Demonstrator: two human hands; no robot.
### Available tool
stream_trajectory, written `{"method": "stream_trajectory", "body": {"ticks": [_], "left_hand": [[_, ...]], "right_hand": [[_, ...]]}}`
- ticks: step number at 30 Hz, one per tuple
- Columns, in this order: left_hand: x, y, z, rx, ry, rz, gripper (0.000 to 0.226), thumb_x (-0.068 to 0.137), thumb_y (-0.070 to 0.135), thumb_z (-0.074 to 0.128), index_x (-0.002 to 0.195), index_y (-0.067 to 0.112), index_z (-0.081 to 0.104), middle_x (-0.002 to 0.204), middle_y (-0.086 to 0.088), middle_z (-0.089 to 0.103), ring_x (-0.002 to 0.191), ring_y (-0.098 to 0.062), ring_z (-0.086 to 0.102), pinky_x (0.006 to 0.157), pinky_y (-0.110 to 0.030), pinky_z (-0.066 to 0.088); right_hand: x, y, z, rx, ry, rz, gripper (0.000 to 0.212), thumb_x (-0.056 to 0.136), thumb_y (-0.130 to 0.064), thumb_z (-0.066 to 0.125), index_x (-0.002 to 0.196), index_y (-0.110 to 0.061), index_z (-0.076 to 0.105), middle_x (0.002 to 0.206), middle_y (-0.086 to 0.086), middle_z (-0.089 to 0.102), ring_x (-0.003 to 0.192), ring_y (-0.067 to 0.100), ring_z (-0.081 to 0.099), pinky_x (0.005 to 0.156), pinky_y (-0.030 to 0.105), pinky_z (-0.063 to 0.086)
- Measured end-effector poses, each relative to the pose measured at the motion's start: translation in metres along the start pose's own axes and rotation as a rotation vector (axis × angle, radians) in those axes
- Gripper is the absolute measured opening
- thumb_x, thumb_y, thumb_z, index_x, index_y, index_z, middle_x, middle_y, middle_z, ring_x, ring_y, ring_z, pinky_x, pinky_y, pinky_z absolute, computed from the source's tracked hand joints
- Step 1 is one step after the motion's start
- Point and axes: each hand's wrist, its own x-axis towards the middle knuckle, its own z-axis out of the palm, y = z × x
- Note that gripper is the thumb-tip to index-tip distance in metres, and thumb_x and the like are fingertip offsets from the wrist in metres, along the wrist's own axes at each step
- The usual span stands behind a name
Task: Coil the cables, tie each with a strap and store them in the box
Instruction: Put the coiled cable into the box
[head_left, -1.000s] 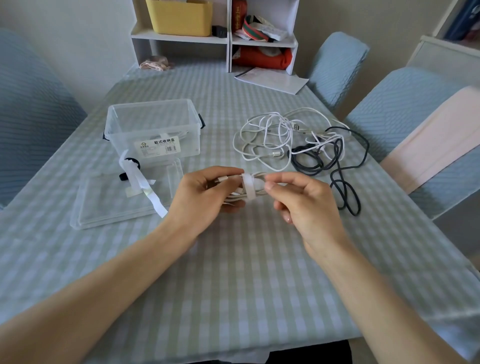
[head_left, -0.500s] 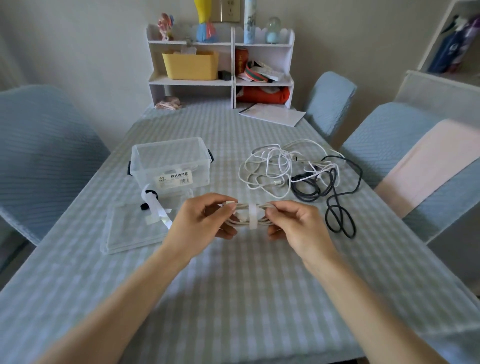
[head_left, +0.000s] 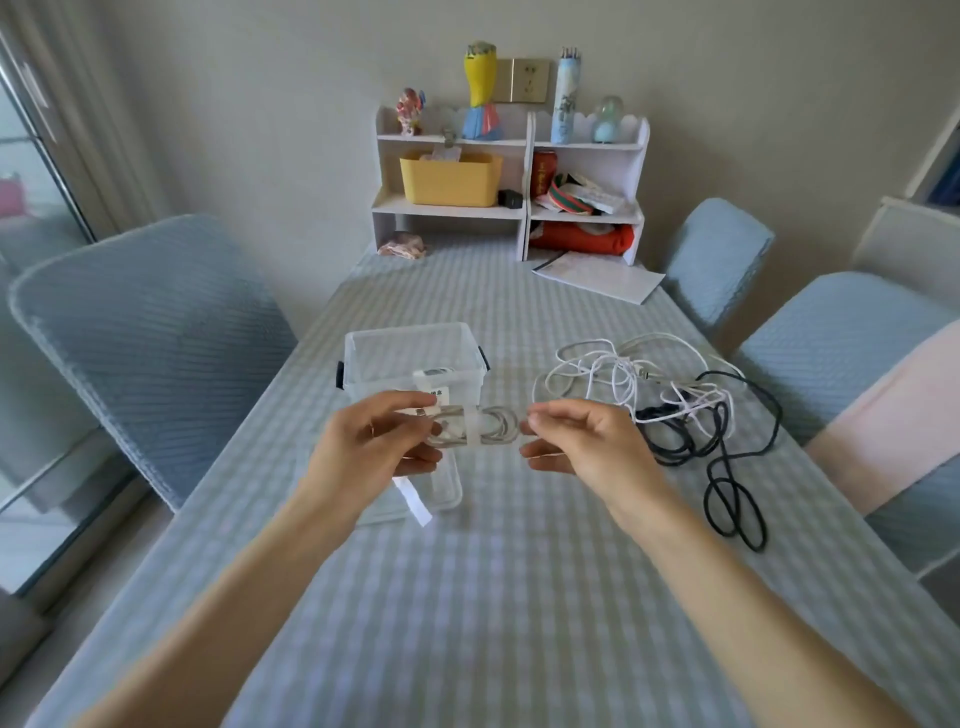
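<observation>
A coiled white cable hangs in the air above the table, with a white strap wrapped round its middle. My left hand grips its left end. My right hand pinches its right end with the fingertips. Just behind the coil stands the clear plastic box, open. Its lid lies flat under my left hand, and a loose white strap rests on it. To the right, loose white cables are tangled with a black cable.
A white shelf unit with a yellow bin stands at the table's far end, and a paper sheet lies before it. Blue covered chairs stand to the left and right. The checked tablecloth spreads toward me.
My head tilted up, so the shelf and wall came into view. Both hands lifted the strapped coil and slid apart toward its ends, so more of the coil shows.
</observation>
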Motion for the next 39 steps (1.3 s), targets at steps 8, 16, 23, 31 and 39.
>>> {"method": "stream_trajectory", "body": {"ticks": [8, 16, 23, 31, 39], "left_hand": [[0.080, 0.027, -0.046, -0.038, 0.243, -0.144, 0.019, 0.090, -0.002, 0.059, 0.099, 0.009, 0.071, 0.081, -0.009, 0.071, 0.057, -0.015, 0.064, 0.055, -0.023, 0.058], [0.145, 0.037, -0.042, 0.291, 0.143, -0.187, 0.020, 0.091, -0.005, 0.054, 0.098, 0.008, 0.068, 0.077, -0.011, 0.071, 0.057, -0.016, 0.067, 0.057, -0.029, 0.061], [0.172, 0.023, -0.028, 0.729, -0.032, -0.143, 0.015, 0.094, 0.005, 0.061, 0.104, 0.009, 0.071, 0.098, -0.008, 0.072, 0.081, -0.028, 0.075, 0.082, -0.038, 0.060], [0.114, 0.034, -0.016, 0.778, -0.039, 0.356, 0.013, 0.092, 0.016, 0.065, 0.096, 0.023, 0.075, 0.082, 0.022, 0.069, 0.071, 0.008, 0.062, 0.066, -0.007, 0.041], [0.049, -0.003, 0.019, 0.648, -0.212, 0.343, 0.012, 0.090, 0.011, 0.068, 0.085, 0.018, 0.076, 0.076, 0.017, 0.072, 0.067, -0.005, 0.068, 0.073, -0.028, 0.055]], "right_hand": [[0.028, -0.027, 0.022, -0.102, -0.050, 0.040, 0.010, 0.093, -0.006, 0.065, 0.088, 0.000, 0.071, 0.076, 0.010, 0.070, 0.060, 0.014, 0.067, 0.059, 0.025, 0.058], [0.048, -0.040, 0.039, -0.157, -0.072, 0.036, 0.008, 0.093, -0.005, 0.065, 0.091, 0.000, 0.071, 0.073, 0.007, 0.070, 0.059, 0.012, 0.067, 0.056, 0.023, 0.056], [0.058, -0.034, 0.035, -0.188, -0.071, 0.041, 0.007, 0.093, -0.006, 0.067, 0.088, -0.004, 0.071, 0.075, 0.008, 0.071, 0.061, 0.013, 0.068, 0.057, 0.023, 0.056], [0.056, -0.017, 0.008, -0.263, -0.003, 0.022, 0.006, 0.091, -0.004, 0.067, 0.086, -0.007, 0.070, 0.074, 0.007, 0.070, 0.059, 0.013, 0.066, 0.057, 0.022, 0.056], [0.020, 0.012, -0.047, -0.390, 0.099, -0.075, 0.015, 0.090, -0.007, 0.069, 0.080, -0.019, 0.072, 0.077, 0.007, 0.074, 0.060, 0.010, 0.067, 0.062, 0.023, 0.054]]}}
